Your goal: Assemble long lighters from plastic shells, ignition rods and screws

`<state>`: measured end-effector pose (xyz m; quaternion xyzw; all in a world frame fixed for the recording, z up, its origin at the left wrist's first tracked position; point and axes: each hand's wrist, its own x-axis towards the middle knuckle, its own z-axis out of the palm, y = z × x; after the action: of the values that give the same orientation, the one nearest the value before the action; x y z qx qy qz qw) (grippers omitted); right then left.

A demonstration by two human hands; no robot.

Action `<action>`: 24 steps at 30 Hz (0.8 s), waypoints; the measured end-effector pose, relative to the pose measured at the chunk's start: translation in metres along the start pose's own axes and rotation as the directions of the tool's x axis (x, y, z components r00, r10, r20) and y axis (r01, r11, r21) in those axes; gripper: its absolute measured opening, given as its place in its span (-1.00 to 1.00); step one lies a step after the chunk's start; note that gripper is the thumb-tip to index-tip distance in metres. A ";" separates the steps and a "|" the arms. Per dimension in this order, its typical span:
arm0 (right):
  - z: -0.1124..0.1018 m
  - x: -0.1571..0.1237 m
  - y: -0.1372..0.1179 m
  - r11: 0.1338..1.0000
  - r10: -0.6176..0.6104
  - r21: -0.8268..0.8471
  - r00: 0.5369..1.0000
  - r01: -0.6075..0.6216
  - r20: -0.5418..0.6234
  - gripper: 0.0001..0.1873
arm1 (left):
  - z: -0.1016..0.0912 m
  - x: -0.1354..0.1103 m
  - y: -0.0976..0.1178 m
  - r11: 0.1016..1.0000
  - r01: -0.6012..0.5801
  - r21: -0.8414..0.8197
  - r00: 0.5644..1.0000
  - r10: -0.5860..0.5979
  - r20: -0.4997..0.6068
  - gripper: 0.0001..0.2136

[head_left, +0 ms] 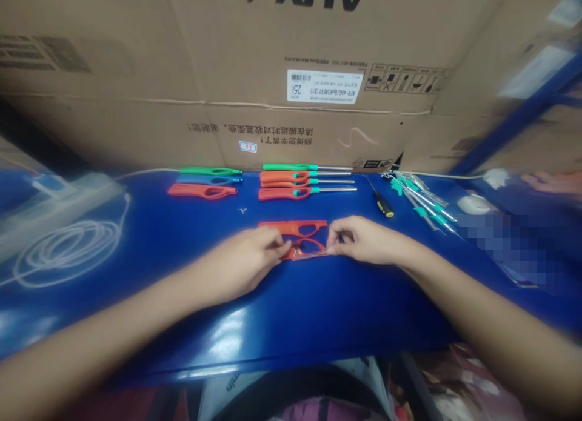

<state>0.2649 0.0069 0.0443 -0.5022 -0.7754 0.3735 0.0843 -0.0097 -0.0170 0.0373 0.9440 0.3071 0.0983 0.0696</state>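
Two orange lighter-handle shells lie at the middle of the blue table [318, 312]. My left hand [245, 260] pinches the left end of the nearer shell [307, 250], fingers closed. At the shell's right end my right hand [364, 239] pinches it too. The other orange shell [293, 228] lies just behind, untouched.
Several assembled long lighters [304, 180] with metal tubes lie in a row at the back, with loose green, blue and orange handles [207, 182] to their left. A black-and-yellow screwdriver [382, 202] and several teal-tipped metal tubes [425, 203] lie at right. A coiled white cable [68, 251] sits at left. Cardboard boxes [273, 63] stand behind.
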 end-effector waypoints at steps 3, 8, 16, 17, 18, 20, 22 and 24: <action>-0.001 0.000 -0.001 1.000 0.005 0.001 1.000 -0.005 0.001 -0.94 | 0.000 0.000 0.000 0.999 -0.034 -0.005 0.999 0.034 -0.019 -0.65; -0.004 -0.005 -0.003 0.999 -0.011 -0.033 1.000 0.011 -0.015 -0.90 | 0.001 -0.003 -0.001 0.999 -0.033 -0.041 0.998 0.031 -0.053 -0.70; -0.006 -0.005 -0.005 0.999 -0.009 -0.049 1.000 0.009 -0.005 -0.82 | 0.005 -0.004 -0.003 0.997 -0.030 -0.076 0.999 0.027 -0.043 -0.72; -0.005 -0.005 -0.004 0.999 -0.014 -0.048 1.000 0.013 -0.003 -0.85 | 0.005 -0.003 -0.003 0.996 -0.030 -0.086 0.999 0.026 -0.045 -0.72; -0.004 -0.004 -0.003 0.999 -0.020 -0.048 1.000 0.020 -0.003 -0.87 | 0.006 -0.003 -0.003 0.995 -0.032 -0.096 0.998 0.027 -0.048 -0.72; -0.002 -0.003 0.000 0.998 -0.045 -0.053 0.998 0.043 -0.034 -0.89 | 0.007 -0.002 -0.002 0.993 -0.038 -0.114 0.998 0.032 -0.058 -0.72; -0.001 -0.003 0.002 0.994 -0.099 -0.059 0.991 0.094 -0.088 -0.84 | 0.008 -0.002 -0.002 0.991 -0.039 -0.129 0.997 0.031 -0.064 -0.73; -0.003 -0.003 0.002 0.989 -0.145 -0.042 0.980 0.141 -0.139 -0.77 | 0.008 -0.002 -0.003 0.990 -0.031 -0.140 0.998 0.022 -0.066 -0.74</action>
<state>0.2694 0.0063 0.0454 -0.4718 -0.8073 0.3174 0.1580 -0.0113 -0.0165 0.0287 0.9371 0.2888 0.1510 0.1246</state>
